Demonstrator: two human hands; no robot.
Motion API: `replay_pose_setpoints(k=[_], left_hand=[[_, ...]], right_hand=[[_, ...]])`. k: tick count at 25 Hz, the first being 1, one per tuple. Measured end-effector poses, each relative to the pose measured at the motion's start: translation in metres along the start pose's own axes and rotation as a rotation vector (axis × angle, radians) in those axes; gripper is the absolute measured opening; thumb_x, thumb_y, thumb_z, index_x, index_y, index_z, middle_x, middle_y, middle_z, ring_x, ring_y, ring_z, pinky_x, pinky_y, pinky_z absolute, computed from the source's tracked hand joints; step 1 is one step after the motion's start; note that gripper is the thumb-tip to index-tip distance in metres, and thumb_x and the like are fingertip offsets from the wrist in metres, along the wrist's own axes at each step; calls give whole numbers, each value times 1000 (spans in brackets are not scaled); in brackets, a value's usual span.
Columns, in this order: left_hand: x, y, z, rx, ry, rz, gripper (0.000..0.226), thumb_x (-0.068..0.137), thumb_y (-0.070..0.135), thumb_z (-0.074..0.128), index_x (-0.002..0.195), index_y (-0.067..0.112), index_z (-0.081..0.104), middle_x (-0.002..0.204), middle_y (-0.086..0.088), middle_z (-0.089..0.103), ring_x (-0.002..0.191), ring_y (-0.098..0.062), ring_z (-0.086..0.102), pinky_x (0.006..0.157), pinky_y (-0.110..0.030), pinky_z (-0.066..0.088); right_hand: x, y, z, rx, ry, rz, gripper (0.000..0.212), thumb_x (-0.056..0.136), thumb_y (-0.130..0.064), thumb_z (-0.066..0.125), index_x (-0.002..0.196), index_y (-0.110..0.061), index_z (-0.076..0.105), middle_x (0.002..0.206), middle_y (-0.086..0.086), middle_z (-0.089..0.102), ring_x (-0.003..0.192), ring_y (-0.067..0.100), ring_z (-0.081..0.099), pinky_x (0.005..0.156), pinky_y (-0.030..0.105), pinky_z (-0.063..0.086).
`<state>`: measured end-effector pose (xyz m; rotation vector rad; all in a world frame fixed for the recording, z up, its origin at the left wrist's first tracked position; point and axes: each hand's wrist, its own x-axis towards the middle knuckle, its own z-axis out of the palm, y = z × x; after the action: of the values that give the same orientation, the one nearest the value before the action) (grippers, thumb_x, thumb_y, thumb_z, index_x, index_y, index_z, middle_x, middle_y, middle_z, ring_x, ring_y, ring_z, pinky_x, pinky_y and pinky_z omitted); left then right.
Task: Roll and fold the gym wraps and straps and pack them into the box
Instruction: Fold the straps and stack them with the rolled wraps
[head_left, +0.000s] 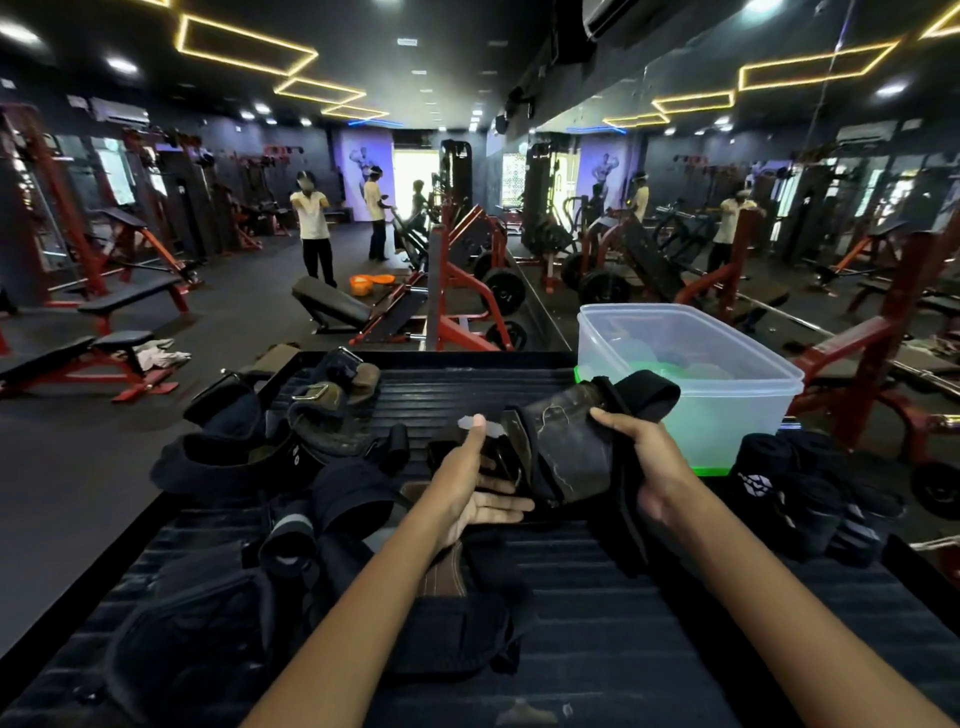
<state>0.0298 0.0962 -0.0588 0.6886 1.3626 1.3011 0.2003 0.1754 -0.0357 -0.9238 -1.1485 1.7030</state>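
Worn black-and-brown leather lifting strap (563, 452) held above the ribbed black bench (597, 613), just in front of the clear plastic box with green base (727, 395). Right hand (641, 452) grips its upper end, fingers curled round. Left hand (480, 488) lies palm-up beneath the lower end, fingers straight, thumb raised.

Judgement: fold underway. Keep edges aligned, press the fold flat, tuck the loose black tail in first. Loose black wraps (291, 467) wait at left; rolled black wraps (810, 499) sit right of the box.
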Motion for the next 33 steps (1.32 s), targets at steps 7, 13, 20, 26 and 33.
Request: replay_pose_setpoints(k=[7,13,20,26,33], left_hand=[[0,4,-6,-134,-29,3,27,98,25,50,110,1,53,73,-14,68,68,-30,68,64,-44,60],[0,-3,6,26,18,86,34,94,10,58,120,8,36,85,-7,61,55,-12,64,51,-28,57],[12,-2,5,-179,327,276,21,95,-4,46,84,13,40,87,-12,49,66,-18,56,54,-27,57],[19,20,-24,-630,562,456,30,96,-5,34,84,23,34,102,-11,43,84,-20,47,70,-36,52],[13,32,-38,-715,568,604,39,91,-14,41,111,18,31,108,-4,48,81,-8,52,70,-30,51]], right_hand=[[-19,-11,9,49,-82,112,18,75,-16,55,68,-11,71,69,8,71,57,22,65,65,27,50],[-20,-19,0,-341,-193,201,11,59,-17,63,67,-10,68,64,12,67,53,24,61,61,28,46],[-13,-12,-8,-628,-353,162,25,60,-5,69,83,-14,74,79,12,73,68,23,70,64,29,56],[2,1,-13,-764,-179,23,22,65,-4,71,84,-14,65,72,5,67,66,18,63,62,26,50],[8,5,-14,-1015,-113,-159,20,71,-10,72,90,-15,66,90,4,67,90,23,63,82,32,49]])
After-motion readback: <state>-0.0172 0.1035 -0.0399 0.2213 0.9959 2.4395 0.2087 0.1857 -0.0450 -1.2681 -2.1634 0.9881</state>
